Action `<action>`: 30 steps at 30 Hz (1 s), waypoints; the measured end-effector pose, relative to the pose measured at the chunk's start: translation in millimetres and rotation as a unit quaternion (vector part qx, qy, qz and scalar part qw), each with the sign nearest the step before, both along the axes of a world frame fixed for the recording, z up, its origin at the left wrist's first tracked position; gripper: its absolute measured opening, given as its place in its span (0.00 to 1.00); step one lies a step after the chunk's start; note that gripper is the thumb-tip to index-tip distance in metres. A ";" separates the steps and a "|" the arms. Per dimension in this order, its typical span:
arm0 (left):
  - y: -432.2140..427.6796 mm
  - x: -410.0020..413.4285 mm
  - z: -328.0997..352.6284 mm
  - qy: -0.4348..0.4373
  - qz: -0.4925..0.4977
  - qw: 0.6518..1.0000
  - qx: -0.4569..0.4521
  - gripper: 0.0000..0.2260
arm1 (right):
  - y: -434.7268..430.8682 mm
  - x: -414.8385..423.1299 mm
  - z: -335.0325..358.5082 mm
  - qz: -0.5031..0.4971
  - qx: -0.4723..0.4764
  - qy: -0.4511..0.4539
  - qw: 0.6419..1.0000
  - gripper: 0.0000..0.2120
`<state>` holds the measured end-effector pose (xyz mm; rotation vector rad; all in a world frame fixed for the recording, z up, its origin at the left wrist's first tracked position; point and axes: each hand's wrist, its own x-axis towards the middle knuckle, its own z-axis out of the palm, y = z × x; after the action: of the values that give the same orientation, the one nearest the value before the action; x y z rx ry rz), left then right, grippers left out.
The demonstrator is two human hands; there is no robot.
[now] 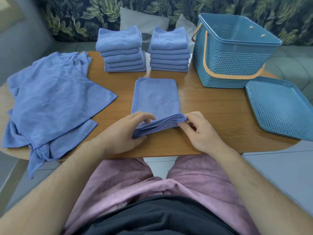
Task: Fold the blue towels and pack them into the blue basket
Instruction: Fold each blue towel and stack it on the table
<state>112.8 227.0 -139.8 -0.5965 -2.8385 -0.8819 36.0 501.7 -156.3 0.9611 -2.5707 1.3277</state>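
**Blue cloth, near hem raised for the next fold**

Microfibre this soft slides on itself. The near end of the half-folded towel (155,97) is several layers thick. If either corner slips while being carried over, I judge the layers would fan out and the fold would land crooked. Dragging instead of lifting could also pull the whole towel across the wooden table (211,112).

The left grip (122,133) pinches the near-left corner, thumb under and fingers curled on top. The right grip (201,131) pinches the near-right corner between thumb and fingertips. Both close narrowly on the cloth and hold that edge just off the table, while the rest of the towel lies flat mid-table.

To the left, a heap of unfolded towels (50,99) partly hangs over the table edge. Beyond stand the left stack (121,53) and the right stack (169,51) of folded towels, side by side. To their right is the blue basket (233,65), open with no towel showing inside. Its lid (279,109) lies on the table in front of it.
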 end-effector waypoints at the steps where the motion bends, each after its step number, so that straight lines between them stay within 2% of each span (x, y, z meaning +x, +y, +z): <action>1: -2.1 -1.1 0.0 0.001 0.013 1.000 0.009 0.26 | 1.3 0.1 1.4 -0.010 -0.010 -0.019 1.000 0.09; 4: -5.2 -2.6 -0.9 0.004 0.058 0.996 0.070 0.13 | 6.5 -4.3 -0.4 -0.040 -0.008 -0.060 0.997 0.06; 7: -5.8 -1.8 -1.6 -0.031 0.080 0.979 0.186 0.04 | 8.6 -3.0 8.4 -0.025 -0.038 -0.102 0.994 0.06; 9: -3.3 0.3 1.4 -0.079 0.081 0.943 0.312 0.06 | 8.5 1.5 18.5 0.009 -0.099 -0.130 0.986 0.06; 11: -0.4 1.9 6.1 -0.098 0.072 0.904 0.410 0.13 | 8.1 6.0 27.0 0.022 -0.135 -0.132 0.982 0.13; 14: 5.8 4.1 18.9 -0.077 0.065 0.874 0.476 0.20 | 6.9 8.8 32.7 0.023 -0.140 -0.099 0.985 0.17; 18: 8.7 5.5 24.9 -0.061 0.106 0.865 0.487 0.13 | 3.4 14.6 35.9 0.048 -0.148 -0.079 0.985 0.07; 21: 7.0 -0.2 17.8 -0.029 0.164 0.889 0.427 0.08 | 5.3 15.3 33.7 0.071 -0.104 -0.104 0.986 0.11; 23: 4.4 -5.8 10.6 -0.012 0.210 0.902 0.378 0.08 | 4.2 13.3 28.6 0.060 -0.080 -0.132 0.986 0.12; 26: -0.9 -6.7 5.6 -0.033 0.196 0.913 0.357 0.06 | -1.1 12.6 26.1 0.016 -0.086 -0.163 0.983 0.12; 27: -3.3 -5.1 5.1 -0.062 0.178 0.919 0.347 0.09 | -2.3 12.4 25.9 0.006 -0.089 -0.167 0.982 0.13; 30: -9.6 -1.2 4.4 -0.108 0.126 0.943 0.289 0.25 | -3.7 11.2 23.8 -0.017 -0.081 -0.171 0.982 0.13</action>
<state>111.5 217.4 -135.3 -0.0614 -2.5311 -1.7064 47.3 498.0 -132.5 0.7109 -2.6395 1.7989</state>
